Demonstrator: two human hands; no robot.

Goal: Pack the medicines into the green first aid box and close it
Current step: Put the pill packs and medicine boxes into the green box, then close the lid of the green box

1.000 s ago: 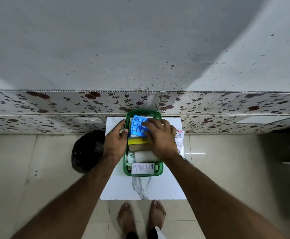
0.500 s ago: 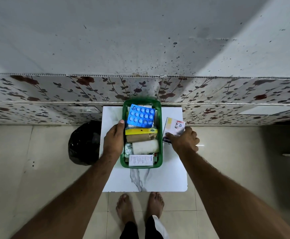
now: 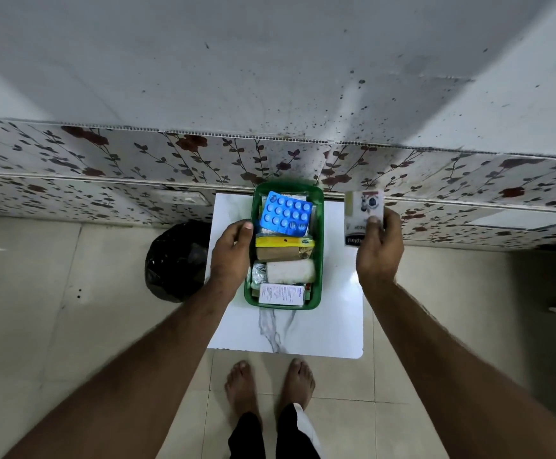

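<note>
The green first aid box (image 3: pixel 318 260) stands open on a small white marble-patterned table (image 3: pixel 336 329). Inside lie a blue blister pack (image 3: pixel 285 213), a yellow box (image 3: pixel 284 241), a brown packet (image 3: pixel 283 253), a white bandage roll (image 3: pixel 290 272) and a white printed carton (image 3: pixel 281 294). My left hand (image 3: pixel 231 255) rests on the box's left rim, thumb at the edge. My right hand (image 3: pixel 379 250) is raised to the right of the box and holds a white plaster packet (image 3: pixel 363 215) upright. No lid is visible.
A black plastic bag (image 3: pixel 177 260) sits on the tiled floor left of the table. A floral-patterned wall panel (image 3: pixel 137 160) runs right behind the table. My bare feet (image 3: pixel 270 385) stand at the table's front edge.
My right hand let go of the blue blister pack in the box, moved right, gripped the plaster packet on the table and lifted it. My left hand stayed on the rim.
</note>
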